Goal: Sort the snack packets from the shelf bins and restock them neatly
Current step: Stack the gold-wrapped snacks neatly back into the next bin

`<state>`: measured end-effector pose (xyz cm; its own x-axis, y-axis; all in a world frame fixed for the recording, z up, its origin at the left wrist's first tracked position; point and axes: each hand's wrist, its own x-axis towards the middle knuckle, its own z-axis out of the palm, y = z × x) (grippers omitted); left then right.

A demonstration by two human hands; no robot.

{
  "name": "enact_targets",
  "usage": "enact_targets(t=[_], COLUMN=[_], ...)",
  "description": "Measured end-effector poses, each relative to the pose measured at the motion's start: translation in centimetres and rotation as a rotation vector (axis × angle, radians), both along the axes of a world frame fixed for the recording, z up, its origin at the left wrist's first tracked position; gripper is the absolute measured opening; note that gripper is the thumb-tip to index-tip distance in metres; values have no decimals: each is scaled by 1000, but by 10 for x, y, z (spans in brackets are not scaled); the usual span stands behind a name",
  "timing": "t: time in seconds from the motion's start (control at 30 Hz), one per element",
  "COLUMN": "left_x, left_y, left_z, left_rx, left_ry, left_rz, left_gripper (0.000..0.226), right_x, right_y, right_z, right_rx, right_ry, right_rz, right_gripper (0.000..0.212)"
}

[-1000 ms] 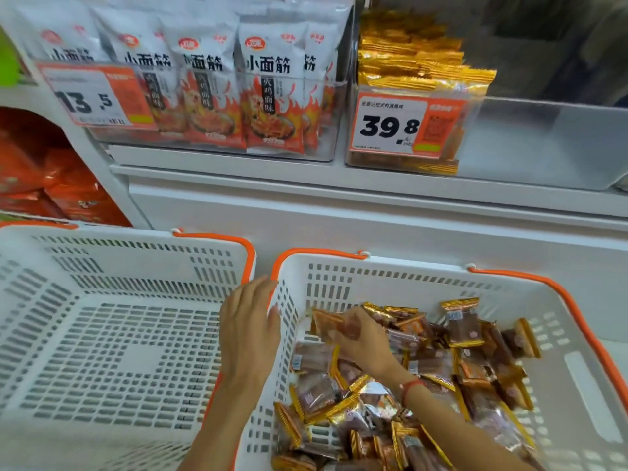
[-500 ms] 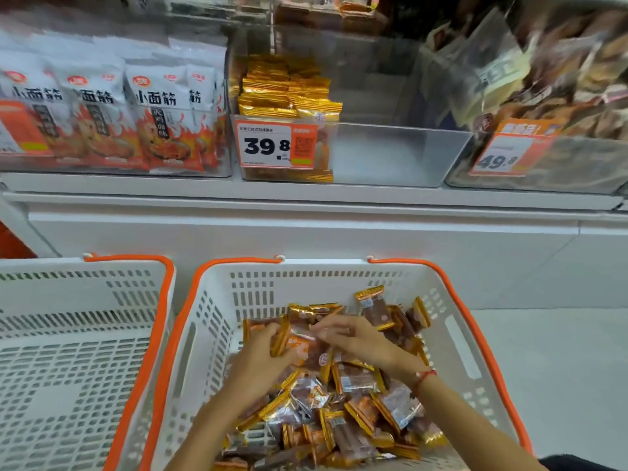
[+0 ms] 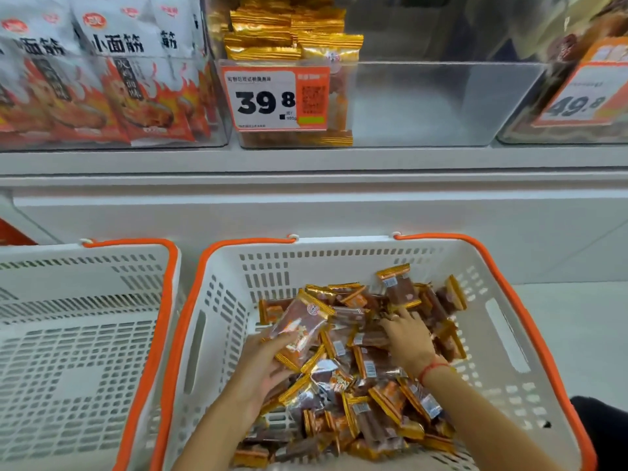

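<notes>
A white basket with an orange rim (image 3: 217, 300) holds a heap of several small gold-edged brown snack packets (image 3: 370, 385). My left hand (image 3: 261, 365) grips a small stack of these packets (image 3: 300, 326), lifted a little above the heap at its left side. My right hand (image 3: 407, 338) lies palm down on the heap further right, its fingertips buried among the packets. On the shelf above, a clear bin (image 3: 424, 107) holds a neat stack of the same gold packets (image 3: 292, 32) at its left end behind a 39.8 price tag (image 3: 275, 100).
A second white basket with an orange rim (image 3: 85, 334) stands to the left, nothing in it. White and red snack bags (image 3: 102, 79) fill the shelf bin on the left. Another bin with a 49.8 tag (image 3: 581, 93) is at the right. The right part of the middle bin is bare.
My left hand left the basket rim, went into the heap and now holds up a stack of packets. My right hand moved right across the heap. The view swung right.
</notes>
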<state>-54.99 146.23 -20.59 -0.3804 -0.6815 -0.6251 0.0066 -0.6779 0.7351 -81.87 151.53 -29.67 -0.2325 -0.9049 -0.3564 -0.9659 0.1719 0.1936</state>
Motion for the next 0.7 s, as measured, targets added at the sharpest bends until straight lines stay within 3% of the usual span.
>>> enact_targets(t=[0.1, 0.13, 0.27, 0.37, 0.47, 0.53, 0.6, 0.7], left_x=[3, 3, 0, -5, -9, -13, -15, -16], left_y=[-4, -5, -6, -2, 2, 4, 3, -15], left_z=[-4, -3, 6, 22, 42, 53, 71, 90], left_rx=[14, 13, 13, -58, -146, -213, -289, -404], left_ry=[-13, -22, 0, 41, 63, 51, -14, -141], left_rz=[17, 26, 48, 47, 20, -5, -26, -73], left_gripper=[63, 62, 38, 26, 56, 47, 23, 25], right_x=[-7, -8, -3, 20, 47, 54, 54, 47], right_y=[-4, -5, -6, -3, -2, -2, -3, -8], right_z=[7, 17, 77, 123, 156, 172, 190, 231], right_rx=[-45, -58, -41, -35, -83, -93, -80, -17], right_ry=[-161, -317, -1203, -1549, -1629, -1623, -1472, -1157], right_rz=[-32, -96, -525, -569, -575, -525, -338, -96], right_gripper=[20, 13, 32, 31, 31, 26, 30, 38])
